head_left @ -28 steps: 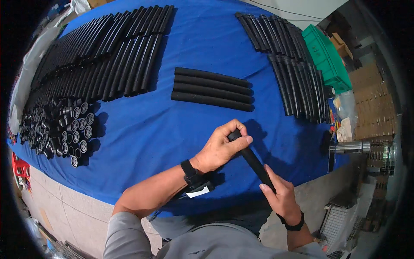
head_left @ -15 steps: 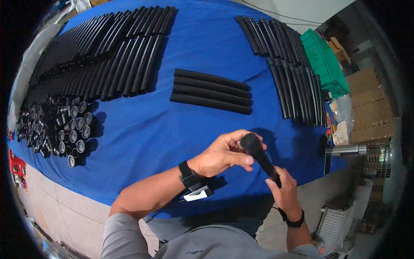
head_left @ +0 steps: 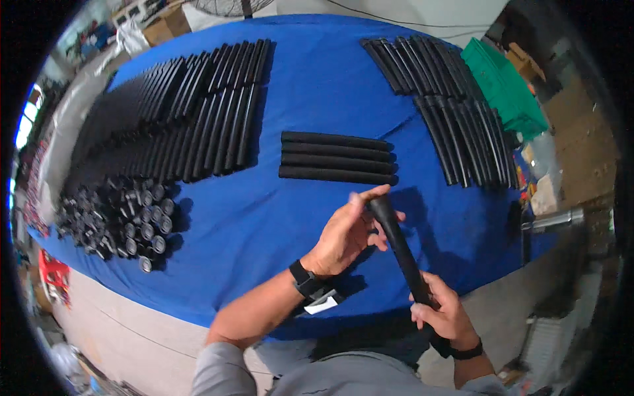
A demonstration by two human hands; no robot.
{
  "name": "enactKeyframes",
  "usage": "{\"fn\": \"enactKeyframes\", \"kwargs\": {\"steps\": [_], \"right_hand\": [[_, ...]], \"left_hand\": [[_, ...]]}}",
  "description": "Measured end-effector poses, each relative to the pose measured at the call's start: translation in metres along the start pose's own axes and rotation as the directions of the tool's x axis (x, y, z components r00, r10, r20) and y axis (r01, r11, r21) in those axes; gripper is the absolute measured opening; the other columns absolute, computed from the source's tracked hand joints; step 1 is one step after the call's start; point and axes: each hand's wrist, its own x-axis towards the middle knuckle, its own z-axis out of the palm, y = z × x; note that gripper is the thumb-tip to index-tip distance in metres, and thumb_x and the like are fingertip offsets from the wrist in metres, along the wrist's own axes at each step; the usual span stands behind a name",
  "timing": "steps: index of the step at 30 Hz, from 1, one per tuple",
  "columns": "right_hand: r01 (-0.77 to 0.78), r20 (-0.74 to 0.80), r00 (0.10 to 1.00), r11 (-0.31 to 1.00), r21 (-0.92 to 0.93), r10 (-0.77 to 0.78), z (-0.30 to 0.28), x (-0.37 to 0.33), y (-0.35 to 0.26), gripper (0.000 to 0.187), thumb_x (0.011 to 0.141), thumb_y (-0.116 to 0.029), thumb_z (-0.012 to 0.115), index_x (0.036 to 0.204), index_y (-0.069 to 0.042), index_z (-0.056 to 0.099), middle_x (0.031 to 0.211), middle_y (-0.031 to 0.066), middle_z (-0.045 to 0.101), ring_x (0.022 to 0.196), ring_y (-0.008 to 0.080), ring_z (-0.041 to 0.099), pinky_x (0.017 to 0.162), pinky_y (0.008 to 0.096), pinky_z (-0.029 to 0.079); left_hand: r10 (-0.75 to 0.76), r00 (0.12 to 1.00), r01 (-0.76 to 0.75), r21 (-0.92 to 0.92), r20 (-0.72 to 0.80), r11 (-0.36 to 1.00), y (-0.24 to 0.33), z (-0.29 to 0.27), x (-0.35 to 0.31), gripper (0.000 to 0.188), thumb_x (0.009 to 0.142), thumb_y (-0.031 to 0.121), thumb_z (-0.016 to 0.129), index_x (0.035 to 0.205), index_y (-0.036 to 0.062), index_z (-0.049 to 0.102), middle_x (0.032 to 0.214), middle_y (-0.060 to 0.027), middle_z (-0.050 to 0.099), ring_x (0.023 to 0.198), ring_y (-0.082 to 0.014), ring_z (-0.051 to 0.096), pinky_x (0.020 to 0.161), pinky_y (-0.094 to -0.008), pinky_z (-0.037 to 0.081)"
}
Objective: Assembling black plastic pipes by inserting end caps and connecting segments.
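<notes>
A long black tube (head_left: pixel 401 251) with a wider rounded upper end slants in front of me above the blue cloth. My right hand (head_left: pixel 441 307) is wrapped round its lower end. Beside the wide end, my left hand (head_left: pixel 347 234) has its fingers apart and loosely curved, one fingertip showing past the tube's far side. Whether it touches the tube is hard to tell. Just beyond lie several black tubes (head_left: pixel 337 158) side by side, crosswise on the cloth.
Rows of black tubes (head_left: pixel 218 125) cover the table's left side, with a heap of small round black caps (head_left: pixel 125 214) nearer me. More black tubes (head_left: pixel 456 132) lie at the right, by a green crate (head_left: pixel 505 89). A metal cylinder (head_left: pixel 555 220) juts near the right edge.
My left hand has loosened from the wide end of the tube and opened its fingers. The tube has moved slightly lower at my right hand, and the whole view has shifted.
</notes>
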Motion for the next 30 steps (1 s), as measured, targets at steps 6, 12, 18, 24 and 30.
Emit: {"fn": "enactKeyframes", "kwargs": {"steps": [6,12,18,24,30], "right_hand": [[-0.13,0.251,0.968,0.809,0.574,-0.022,0.028,-0.001,0.006,0.06,0.09,-0.001,0.054,0.146,-0.002,0.035,0.102,0.0086,0.055,0.066,0.0098,0.054,0.047,0.0232,0.044],[-0.282,0.334,0.942,0.611,0.74,0.03,0.058,0.004,0.016,0.058,0.094,-0.008,0.055,0.148,-0.006,0.034,0.09,0.0066,0.055,0.055,0.0068,0.047,0.043,0.0206,0.038],[-0.091,0.261,0.963,0.828,0.554,-0.068,0.064,0.006,0.042,0.058,0.097,-0.015,0.057,0.15,-0.008,0.033,0.071,-0.0012,0.048,0.049,0.0041,0.041,0.043,0.0214,0.036],[0.058,0.197,0.968,0.9,0.432,-0.157,0.066,0.013,0.052,0.057,0.097,-0.016,0.058,0.148,-0.004,0.036,0.07,-0.0021,0.048,0.055,0.0053,0.042,0.05,0.0238,0.038],[0.262,0.074,0.95,0.903,0.341,-0.304,0.071,0.014,0.062,0.058,0.094,-0.016,0.062,0.145,-0.003,0.039,0.071,0.0066,0.056,0.059,0.0092,0.046,0.056,0.0277,0.042]], "left_hand": [[0.057,0.943,-0.161,-0.3,-0.328,0.94,0.0,0.006,-0.015,0.074,0.093,0.068,0.036,0.132,0.0071,0.05,0.1,-0.0124,0.063,0.088,-0.0272,0.061,0.083,-0.0424,0.051],[0.161,0.803,-0.289,-0.138,-0.573,0.947,-0.007,0.001,-0.027,0.038,0.094,0.047,0.059,0.103,0.0091,0.058,0.081,-0.0019,0.052,0.063,-0.0103,0.048,0.055,-0.0249,0.046],[0.258,0.712,-0.28,0.073,-0.653,0.957,-0.018,0.001,-0.032,0.026,0.098,0.032,0.058,0.085,0.0112,0.05,0.071,0.0003,0.044,0.055,-0.0087,0.041,0.047,-0.0228,0.037],[0.297,0.69,-0.263,0.153,-0.66,0.953,-0.02,0.0,-0.031,0.026,0.099,0.034,0.055,0.085,0.0125,0.05,0.071,0.0007,0.044,0.054,-0.0088,0.04,0.049,-0.0242,0.038],[0.285,0.805,-0.279,0.092,-0.52,0.956,-0.019,-0.021,-0.047,0.041,0.098,0.05,0.05,0.098,0.0085,0.054,0.082,-0.0058,0.054,0.067,-0.015,0.053,0.062,-0.0298,0.048]]}}
